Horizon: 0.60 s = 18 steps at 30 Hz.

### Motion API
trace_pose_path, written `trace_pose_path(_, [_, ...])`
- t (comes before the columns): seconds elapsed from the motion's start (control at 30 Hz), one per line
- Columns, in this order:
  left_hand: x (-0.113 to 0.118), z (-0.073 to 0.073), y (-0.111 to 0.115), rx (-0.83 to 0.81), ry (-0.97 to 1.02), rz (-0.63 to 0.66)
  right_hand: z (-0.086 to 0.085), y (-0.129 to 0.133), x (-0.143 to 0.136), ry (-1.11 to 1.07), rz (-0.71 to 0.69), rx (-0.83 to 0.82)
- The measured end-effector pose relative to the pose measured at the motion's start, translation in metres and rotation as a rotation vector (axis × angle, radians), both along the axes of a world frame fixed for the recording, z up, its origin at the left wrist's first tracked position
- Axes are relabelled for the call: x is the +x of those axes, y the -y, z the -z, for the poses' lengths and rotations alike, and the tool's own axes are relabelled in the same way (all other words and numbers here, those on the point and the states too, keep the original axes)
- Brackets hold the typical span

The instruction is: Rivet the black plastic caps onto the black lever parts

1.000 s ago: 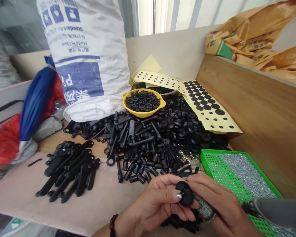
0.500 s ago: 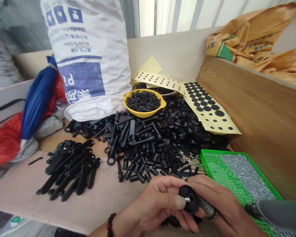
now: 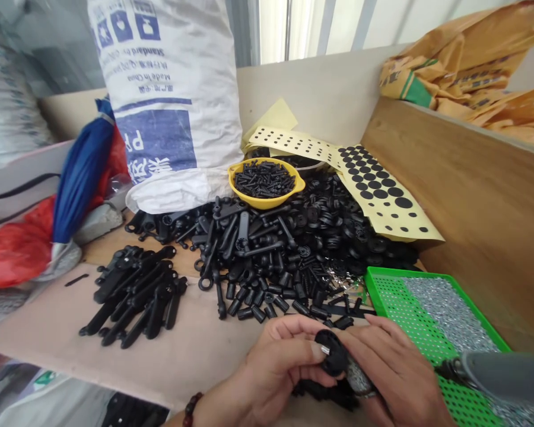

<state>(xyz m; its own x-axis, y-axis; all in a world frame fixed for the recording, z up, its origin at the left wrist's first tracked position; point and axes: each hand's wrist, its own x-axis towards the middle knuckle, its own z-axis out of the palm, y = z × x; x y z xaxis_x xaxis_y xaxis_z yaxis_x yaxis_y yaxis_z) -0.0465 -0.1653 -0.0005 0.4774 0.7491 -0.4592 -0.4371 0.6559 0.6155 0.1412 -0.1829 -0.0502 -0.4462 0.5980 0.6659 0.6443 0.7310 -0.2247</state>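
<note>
In front of me, my left hand pinches a round black plastic part between thumb and fingers. A small shiny metal pin sticks out beside the thumb tip, at the part's face. My right hand is closed against the part's other side. A grey speckled, rounded piece shows along the right fingers; its kind is unclear. Under the hands lie dark plastic pieces, partly hidden. Just beyond my fingers is a heap of black cylinders and handle parts.
Right, a green perforated tray holds small metal pieces; a grey cylindrical tool extends over it. A yellow bowl of black screw-like parts sits behind. Left are stacked black handles. Dotted sticker sheets lean by a wooden panel.
The view has shifted slightly, so the scene sits a little to the right. Both hands still hold the round part, which is turned slightly; the right fingers have moved over it.
</note>
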Motion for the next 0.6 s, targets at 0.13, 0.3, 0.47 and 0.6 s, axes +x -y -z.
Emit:
trace_pose_path(0.13, [-0.007,-0.001,0.005,0.036,-0.143,-0.055,-0.002,0.004,-0.012,0.053,0.004,0.000])
trace_pose_path(0.3, [-0.033,0.000,0.018,0.033,-0.242,-0.136,-0.013,0.006,-0.038,0.066,-0.024,-0.029])
trace_pose_path(0.47, [-0.067,0.011,0.043,-0.027,-0.399,-0.211,-0.022,0.014,-0.063,-0.010,-0.241,-0.477])
trace_pose_path(0.6, [-0.080,0.025,0.061,-0.098,-0.418,-0.195,-0.016,0.024,-0.079,-0.023,-0.339,-0.755])
